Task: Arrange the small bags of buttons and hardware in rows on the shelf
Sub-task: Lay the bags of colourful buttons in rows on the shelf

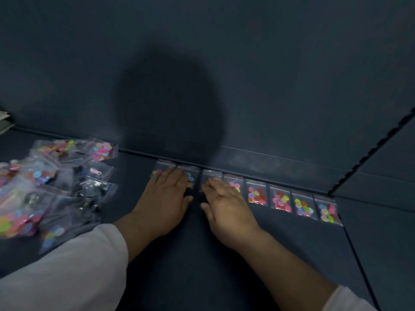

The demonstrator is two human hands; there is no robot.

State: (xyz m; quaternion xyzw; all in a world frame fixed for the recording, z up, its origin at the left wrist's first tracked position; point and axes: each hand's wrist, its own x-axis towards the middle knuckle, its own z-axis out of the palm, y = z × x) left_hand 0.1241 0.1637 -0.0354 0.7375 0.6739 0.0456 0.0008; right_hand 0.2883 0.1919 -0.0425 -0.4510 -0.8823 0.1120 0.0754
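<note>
So, one row of bags (280, 199) lies along the shelf (224, 277) back edge, my left hand (167, 194) and right hand (224, 203) flat on its left end, while the pile (45, 182) at left waits, by my reckoning most of the job.

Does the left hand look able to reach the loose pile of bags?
Probably yes: the left hand lies flat on the row, and the pile sits beside it, only bare shelf between.

Perhaps a haberdashery shop: dark shelf (258, 254), slotted upright (371, 151), heaped button bags (45, 189).
</note>
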